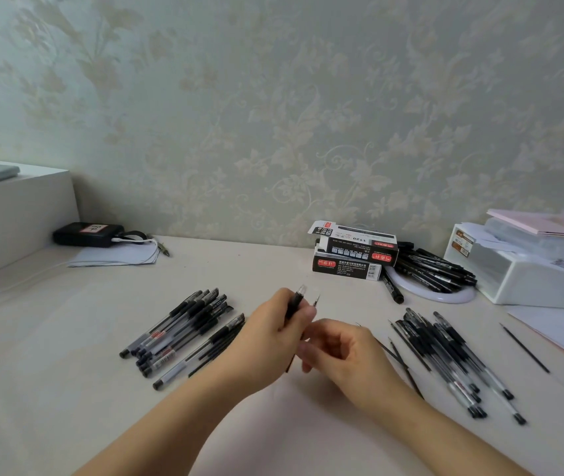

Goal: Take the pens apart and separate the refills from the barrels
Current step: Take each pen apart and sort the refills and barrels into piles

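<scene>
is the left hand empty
No, the left hand grips a black pen held upright above the table.

Held upright at frame centre: one pen barrel, black grip section topped by a clear tip, with a thin dark refill showing just to its right, point upward. Left of centre on the table, a fanned row of whole pens, clear barrels with black grips and black end plugs, slanting from lower left to upper right, several touching. Right of centre, a denser crossed heap of pens, slanting toward lower right, black ends nearest the bottom edge. Loose thin black refills beside that heap's left edge, and one lone refill apart at far right.
</scene>
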Demonstrator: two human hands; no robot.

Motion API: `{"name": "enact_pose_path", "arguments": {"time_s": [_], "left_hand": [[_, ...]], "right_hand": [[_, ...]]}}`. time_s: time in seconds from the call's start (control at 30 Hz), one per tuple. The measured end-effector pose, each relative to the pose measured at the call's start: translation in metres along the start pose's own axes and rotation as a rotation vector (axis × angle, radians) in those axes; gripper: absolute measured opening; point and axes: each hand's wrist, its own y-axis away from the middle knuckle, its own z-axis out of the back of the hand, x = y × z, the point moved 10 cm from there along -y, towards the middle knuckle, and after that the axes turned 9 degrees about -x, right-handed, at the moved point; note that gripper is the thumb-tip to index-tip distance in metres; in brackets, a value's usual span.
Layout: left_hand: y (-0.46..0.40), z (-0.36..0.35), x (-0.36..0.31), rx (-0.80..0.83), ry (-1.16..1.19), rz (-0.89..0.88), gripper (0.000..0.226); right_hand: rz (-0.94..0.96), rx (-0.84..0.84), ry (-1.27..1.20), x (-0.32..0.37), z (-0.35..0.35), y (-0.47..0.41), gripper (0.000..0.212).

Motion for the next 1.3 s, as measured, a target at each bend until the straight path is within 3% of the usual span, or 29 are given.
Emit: {"name": "enact_pose_path", "arguments": {"time_s": [0.13, 0.33, 0.4, 0.83, 1.0, 1.17, 1.3], "left_hand": [[0.003, -0.007, 0.001, 0.029, 0.058, -0.002, 0.015], [0.002, 0.000, 0.009, 0.045, -0.365, -0.161, 0.012], [0.003, -0.002, 0.009, 0.057, -0.405, -0.175, 0.014], [-0.001, -0.002, 0.013, 0.058, -0.326, -0.139, 0.019], [0.000, -0.006, 0.014, 0.086, -0.289, -0.126, 0.018], [0.002, -0.008, 0.012, 0.078, -0.231, -0.129, 0.011], [-0.003, 0.002, 0.017, 0.007, -0.191, -0.083, 0.008]], "right_hand": [[-0.014, -0.021, -0.024, 0.000, 0.004, 0.000, 0.020], [-0.114, -0.357, -0.291, -0.020, 0.048, -0.010, 0.018], [-0.158, -0.416, -0.355, -0.029, 0.057, -0.012, 0.017], [-0.214, -0.405, -0.449, -0.039, 0.056, -0.014, 0.017], [-0.172, -0.334, -0.372, -0.032, 0.049, -0.014, 0.017], [-0.091, -0.158, -0.087, -0.017, 0.026, -0.011, 0.004], [-0.101, -0.222, 0.102, -0.019, 0.034, -0.009, 0.021]]}}
